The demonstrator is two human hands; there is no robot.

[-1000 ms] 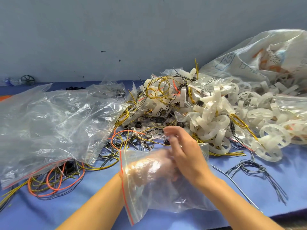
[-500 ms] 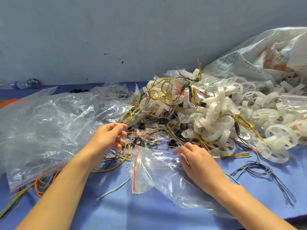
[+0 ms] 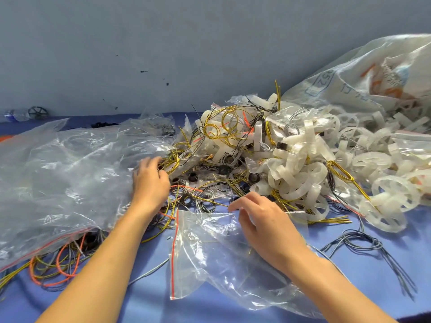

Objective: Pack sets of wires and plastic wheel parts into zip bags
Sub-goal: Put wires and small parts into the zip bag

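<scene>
A clear zip bag (image 3: 210, 252) with a red seal strip lies flat on the blue table. My right hand (image 3: 263, 220) rests on its upper edge with loosely curved fingers, thumb and forefinger apart. My left hand (image 3: 150, 183) reaches into the tangle of yellow, black and orange wires (image 3: 198, 190), next to small black rings. Its fingers curl down among yellow-and-black wires and their tips are hidden. The heap of translucent white plastic wheel parts (image 3: 300, 166) rises just beyond my right hand.
A big crumpled clear bag (image 3: 63, 180) covers the left, with orange and yellow wire coils (image 3: 56, 264) under its near edge. A large printed sack (image 3: 373, 82) lies at the back right. Loose grey wires (image 3: 363, 245) trail at the right. A grey wall stands behind.
My left hand came out of the zip bag and moved up and left into the wire tangle. The bag has dropped flat on the table under my right hand.
</scene>
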